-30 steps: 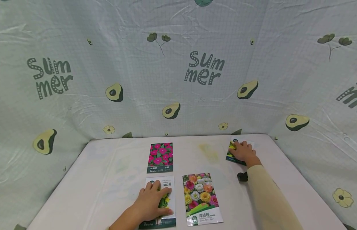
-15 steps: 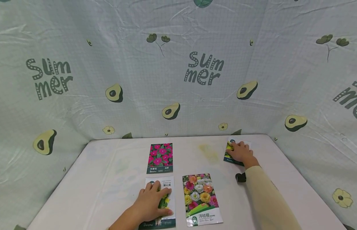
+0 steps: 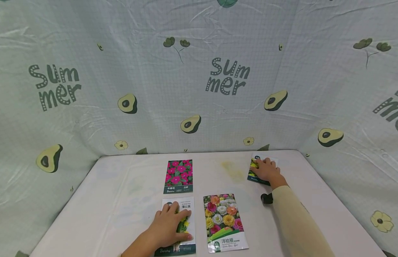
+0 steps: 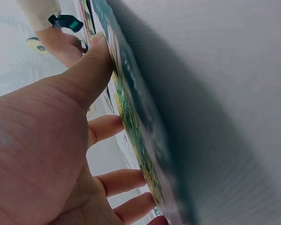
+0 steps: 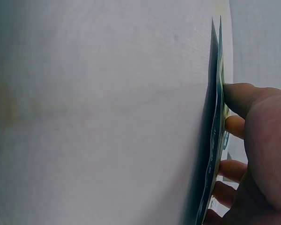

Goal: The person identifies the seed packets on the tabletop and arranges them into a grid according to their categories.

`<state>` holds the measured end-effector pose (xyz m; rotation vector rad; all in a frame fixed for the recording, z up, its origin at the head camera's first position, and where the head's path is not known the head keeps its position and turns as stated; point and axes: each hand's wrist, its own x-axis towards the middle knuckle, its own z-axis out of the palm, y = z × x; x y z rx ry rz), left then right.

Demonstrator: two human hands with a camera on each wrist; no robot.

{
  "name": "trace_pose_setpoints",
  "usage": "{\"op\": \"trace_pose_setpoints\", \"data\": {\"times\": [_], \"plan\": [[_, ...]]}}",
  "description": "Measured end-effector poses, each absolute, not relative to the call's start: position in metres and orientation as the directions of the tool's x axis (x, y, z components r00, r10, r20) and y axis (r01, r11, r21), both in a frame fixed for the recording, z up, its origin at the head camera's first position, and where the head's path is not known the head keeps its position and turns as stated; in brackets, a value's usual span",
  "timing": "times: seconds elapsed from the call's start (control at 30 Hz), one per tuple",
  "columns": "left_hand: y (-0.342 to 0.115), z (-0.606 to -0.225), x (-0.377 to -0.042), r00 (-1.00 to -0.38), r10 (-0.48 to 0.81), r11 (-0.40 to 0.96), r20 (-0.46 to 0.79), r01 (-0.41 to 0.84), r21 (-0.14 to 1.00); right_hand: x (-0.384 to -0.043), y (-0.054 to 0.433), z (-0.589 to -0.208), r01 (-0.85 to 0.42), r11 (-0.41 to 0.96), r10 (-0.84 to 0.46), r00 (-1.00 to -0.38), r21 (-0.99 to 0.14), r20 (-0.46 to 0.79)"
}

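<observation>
My left hand [image 3: 168,226] rests with spread fingers on a seed packet [image 3: 183,225] with a yellow-flower picture and a dark green bottom band, at the near side of the table. In the left wrist view, thumb and fingertips touch the face of that packet [image 4: 136,124]. At the far right, the fingers of my right hand [image 3: 269,172] press on another green-banded seed packet [image 3: 252,174], hiding much of its front. The right wrist view shows this packet [image 5: 215,140] nearly edge-on, with thumb and fingertips against its face.
A seed packet with pink flowers [image 3: 178,175] lies beyond my left hand. Another with multicoloured blooms [image 3: 223,217] lies to the right of that hand. All are on a white-covered table [image 3: 122,200], with a printed curtain [image 3: 154,89] behind and at both sides.
My right hand has slid its seed packet a little to the left along the far side of the table. The left hand and the other packets have stayed in place.
</observation>
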<state>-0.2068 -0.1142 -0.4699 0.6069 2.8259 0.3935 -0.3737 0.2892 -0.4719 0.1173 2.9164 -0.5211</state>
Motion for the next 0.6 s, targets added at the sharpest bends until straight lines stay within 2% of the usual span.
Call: {"op": "trace_pose_setpoints", "data": {"times": [0.6], "plan": [[-0.1136,-0.4706,-0.2082,-0.891,0.428,0.880,-0.153,0.371,0.297,-0.3804,0.2832,-0.4777,0.083,0.944,0.028,-0.985,-0.320,-0.172]]}}
